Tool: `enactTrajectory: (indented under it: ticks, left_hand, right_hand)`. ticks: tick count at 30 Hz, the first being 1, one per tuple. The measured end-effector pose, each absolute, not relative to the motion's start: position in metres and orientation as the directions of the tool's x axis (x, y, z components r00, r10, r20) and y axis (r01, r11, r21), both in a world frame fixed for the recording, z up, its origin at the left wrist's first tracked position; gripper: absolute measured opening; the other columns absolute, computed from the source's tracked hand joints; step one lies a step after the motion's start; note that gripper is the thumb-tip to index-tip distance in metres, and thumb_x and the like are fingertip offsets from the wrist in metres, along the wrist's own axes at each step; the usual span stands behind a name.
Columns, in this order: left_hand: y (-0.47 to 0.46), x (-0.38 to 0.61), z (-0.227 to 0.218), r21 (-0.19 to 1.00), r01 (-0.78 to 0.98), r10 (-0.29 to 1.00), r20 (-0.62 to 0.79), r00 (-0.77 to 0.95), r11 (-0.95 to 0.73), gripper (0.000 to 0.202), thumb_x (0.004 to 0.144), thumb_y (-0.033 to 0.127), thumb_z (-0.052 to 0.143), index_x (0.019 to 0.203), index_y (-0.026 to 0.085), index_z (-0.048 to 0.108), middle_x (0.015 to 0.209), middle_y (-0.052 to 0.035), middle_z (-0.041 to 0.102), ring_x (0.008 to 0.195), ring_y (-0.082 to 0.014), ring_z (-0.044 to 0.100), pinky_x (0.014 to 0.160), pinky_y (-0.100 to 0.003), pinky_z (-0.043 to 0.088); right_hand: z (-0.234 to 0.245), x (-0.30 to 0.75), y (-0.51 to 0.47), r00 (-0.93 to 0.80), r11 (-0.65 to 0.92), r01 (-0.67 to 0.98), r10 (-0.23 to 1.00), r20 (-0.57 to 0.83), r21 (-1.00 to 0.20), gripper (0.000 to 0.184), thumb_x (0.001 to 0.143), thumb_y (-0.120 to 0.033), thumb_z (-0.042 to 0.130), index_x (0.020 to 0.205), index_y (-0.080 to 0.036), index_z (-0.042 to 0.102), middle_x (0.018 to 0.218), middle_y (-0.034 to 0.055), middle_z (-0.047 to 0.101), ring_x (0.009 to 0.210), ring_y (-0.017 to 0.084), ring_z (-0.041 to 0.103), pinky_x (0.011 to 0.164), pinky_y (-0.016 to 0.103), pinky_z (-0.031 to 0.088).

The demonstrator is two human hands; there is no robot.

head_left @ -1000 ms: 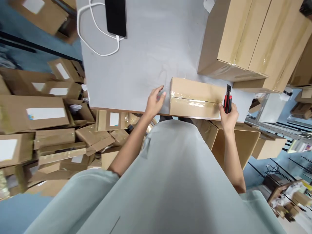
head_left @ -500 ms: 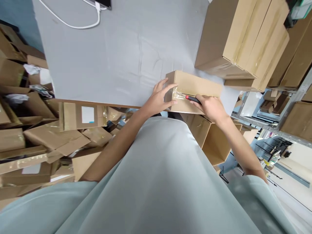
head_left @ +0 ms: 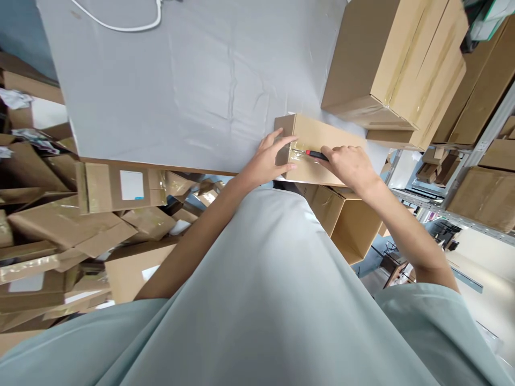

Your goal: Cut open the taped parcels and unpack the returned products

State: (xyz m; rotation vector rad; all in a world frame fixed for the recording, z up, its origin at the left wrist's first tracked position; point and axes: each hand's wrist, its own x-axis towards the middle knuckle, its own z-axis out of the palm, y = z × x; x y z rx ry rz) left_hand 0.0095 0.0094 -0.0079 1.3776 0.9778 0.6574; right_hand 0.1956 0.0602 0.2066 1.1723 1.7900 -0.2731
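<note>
Left hand [head_left: 267, 161] spread on the small taped cardboard box [head_left: 322, 140] at the table's near edge; right hand [head_left: 349, 166] pinching the red utility knife [head_left: 316, 155].

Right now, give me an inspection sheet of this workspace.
Surface: grey table, covering creased.
Job's things: small box, taped, at the table's near edge; red and black knife on its tape seam.
Clutter: big boxes, taped, at the table's far right.
Hands: left hand clasps the box's left end; right hand grips the knife.
Cables: white cable at the far edge.
Surroundings: cardboard pile on the floor, left; open carton under the table; rack with boxes, right.
</note>
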Motion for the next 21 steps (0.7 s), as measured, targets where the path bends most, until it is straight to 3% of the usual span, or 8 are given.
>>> enactTrajectory:
  ticks: [8,13,21]
  left_hand:
    - [0.011,0.007,-0.004,0.968,0.195,0.843,-0.233,0.484,0.156,0.098,0.089,0.084,0.08,0.17,0.035,0.055,0.186,-0.0146,0.032,0.174,-0.0444,0.029,0.141,-0.065,0.031]
    - [0.013,0.003,0.002,0.961,0.232,0.832,-0.251,0.495,0.151,0.099,0.09,0.088,0.074,0.171,0.037,0.053,0.186,-0.0131,0.032,0.175,-0.0433,0.029,0.14,-0.064,0.032]
    - [0.012,0.004,0.005,0.939,0.303,0.843,-0.291,0.452,0.161,0.101,0.089,0.093,0.071,0.171,0.038,0.051,0.184,-0.0116,0.036,0.173,-0.0437,0.033,0.135,-0.068,0.043]
  right_hand:
    - [0.206,0.188,0.063,-0.113,0.556,0.777,0.584,-0.804,0.296,0.046,0.122,-0.032,0.034,0.146,-0.013,0.069,0.111,0.0246,0.085,0.104,0.037,0.081,0.081,0.039,0.049]
    - [0.205,0.236,0.059,0.002,0.506,0.782,0.584,-0.812,0.365,0.04,0.118,-0.021,0.042,0.141,-0.012,0.074,0.116,0.0258,0.084,0.109,0.037,0.081,0.084,0.04,0.048]
    - [0.225,0.357,0.036,0.103,0.426,0.782,0.631,-0.768,0.455,0.046,0.122,-0.045,0.043,0.143,-0.015,0.071,0.113,0.0239,0.085,0.107,0.036,0.082,0.076,0.036,0.042]
